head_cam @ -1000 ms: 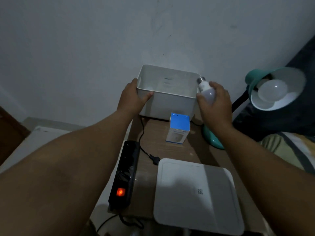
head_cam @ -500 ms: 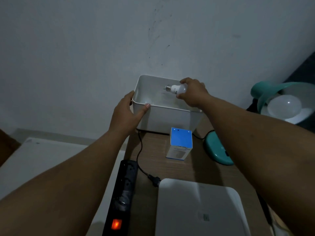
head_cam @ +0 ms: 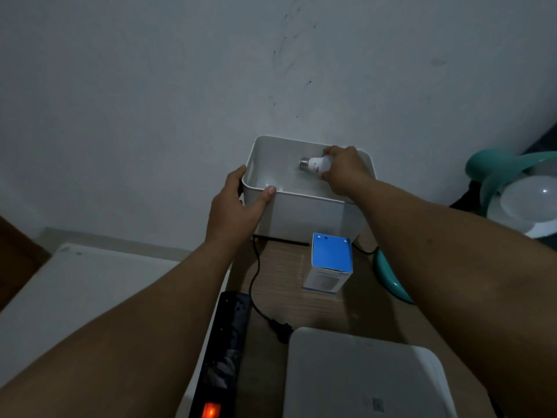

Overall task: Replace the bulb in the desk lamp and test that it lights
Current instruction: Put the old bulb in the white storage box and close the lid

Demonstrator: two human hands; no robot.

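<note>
Inside white bin (head_cam: 304,206), under right hand (head_cam: 343,170): old bulb (head_cam: 316,164), pinched by curled fingers, metal base pointing left. On near-left bin corner: left hand (head_cam: 238,206), thumb along rim, fingers wrapped outside. Right of right hand: teal desk lamp (head_cam: 494,176), bulb fitted, unlit. Below right hand: blue bulb carton (head_cam: 330,260), upright.

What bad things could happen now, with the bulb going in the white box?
1. The right hand holds the bulb low inside the white bin. Let go carelessly, it might roll or knock the wall and crack.
2. The black plug lies loose by the power strip, whose switch glows orange. The lamp cannot light until the plug goes in, and fingers should stay off its prongs.
3. The room is dim, so things are easy to bump.
</note>
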